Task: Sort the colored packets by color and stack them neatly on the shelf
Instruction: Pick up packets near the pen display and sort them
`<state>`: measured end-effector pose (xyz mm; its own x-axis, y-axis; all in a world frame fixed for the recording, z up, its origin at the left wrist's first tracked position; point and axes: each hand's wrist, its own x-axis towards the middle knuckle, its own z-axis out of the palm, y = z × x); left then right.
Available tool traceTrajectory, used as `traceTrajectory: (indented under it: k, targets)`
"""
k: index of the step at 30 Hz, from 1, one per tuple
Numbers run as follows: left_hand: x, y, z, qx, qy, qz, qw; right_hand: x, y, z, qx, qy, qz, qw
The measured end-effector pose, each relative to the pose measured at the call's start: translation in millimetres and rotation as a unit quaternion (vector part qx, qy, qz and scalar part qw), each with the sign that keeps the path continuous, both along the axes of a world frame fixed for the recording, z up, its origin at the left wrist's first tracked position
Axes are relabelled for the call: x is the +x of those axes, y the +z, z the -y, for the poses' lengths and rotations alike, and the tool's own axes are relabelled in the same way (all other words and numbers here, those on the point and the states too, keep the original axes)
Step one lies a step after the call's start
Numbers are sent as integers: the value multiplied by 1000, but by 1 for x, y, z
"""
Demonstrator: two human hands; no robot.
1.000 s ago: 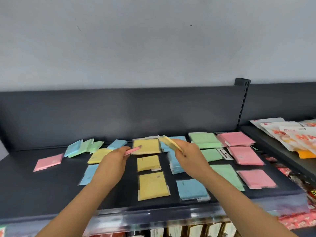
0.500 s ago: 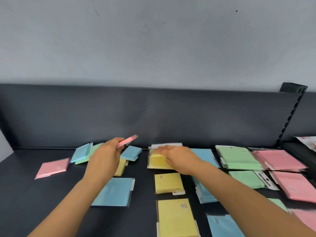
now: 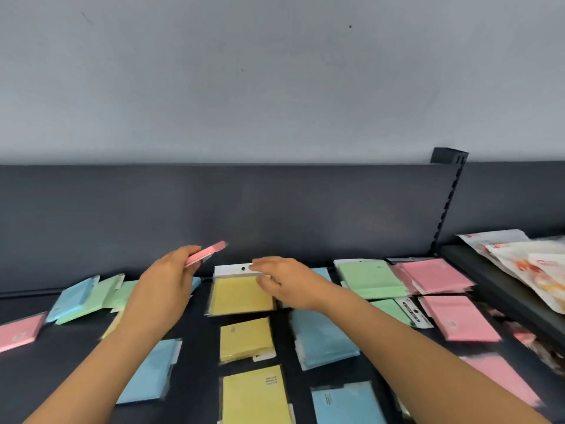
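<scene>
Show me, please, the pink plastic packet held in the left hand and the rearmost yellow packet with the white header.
Pink plastic packet (image 3: 214, 250): head view, free far end.
Rearmost yellow packet (image 3: 240, 295): head view, middle of yellow face.

Bright, even, diffuse light, faint shadows. Mild motion blur throughout, heaviest lower right; wide-angle bowing near edges.

Our left hand pinches a packet above the shelf. Right of the grip, our right hand touches a stack; a row lies before it.
</scene>
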<state>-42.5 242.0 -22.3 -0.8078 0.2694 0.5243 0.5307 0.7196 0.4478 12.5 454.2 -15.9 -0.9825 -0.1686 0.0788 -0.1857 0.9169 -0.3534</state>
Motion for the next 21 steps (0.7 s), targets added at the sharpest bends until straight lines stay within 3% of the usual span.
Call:
traceTrajectory:
  k: [5, 15, 21]
  targets:
    - [31, 5, -60, 15, -60, -12, 998, 51, 23, -65, 25, -50, -72, 996]
    - [139, 5, -200, -54, -199, -83, 975, 178, 45, -200, 4, -163, -156, 974]
    - [194, -26, -263, -166, -209, -189, 945, 222, 46, -243, -12, -156, -197, 968]
